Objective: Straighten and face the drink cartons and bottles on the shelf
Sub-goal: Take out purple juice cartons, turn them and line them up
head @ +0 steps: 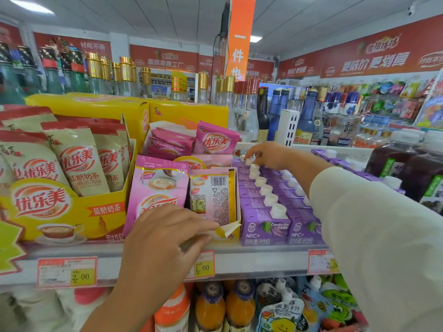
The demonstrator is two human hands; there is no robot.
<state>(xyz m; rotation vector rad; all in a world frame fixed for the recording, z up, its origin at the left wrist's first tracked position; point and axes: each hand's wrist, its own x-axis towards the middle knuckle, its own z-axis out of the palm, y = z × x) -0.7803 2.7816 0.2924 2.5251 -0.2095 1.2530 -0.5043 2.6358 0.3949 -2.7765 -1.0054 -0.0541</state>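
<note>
Two rows of purple cartons [263, 226] with white caps run front to back on the shelf [251, 259], sitting between the pink sachet box [215, 197] on their left and some dark bottles [393, 161] on their right. Only the head view here, so that's all I've got. The right hand [266, 155] is reaching way to the back of the left row, fingertips pinched on the white cap [249, 161] of one of the rear cartons, looks like a light grip rather than a full grab. The left hand [165, 238] is down at the shelf edge, fingers spread and loose, resting against the front of the pink sachet box and not actually holding anything as far as I can see. My guess is the move is tugging the back cartons forward so the row closes up. To do it well I'd pull straight along the row by the carton body if possible, since yanking by the cap could tip it, then check the front labels sit flush with the shelf lip.
</note>
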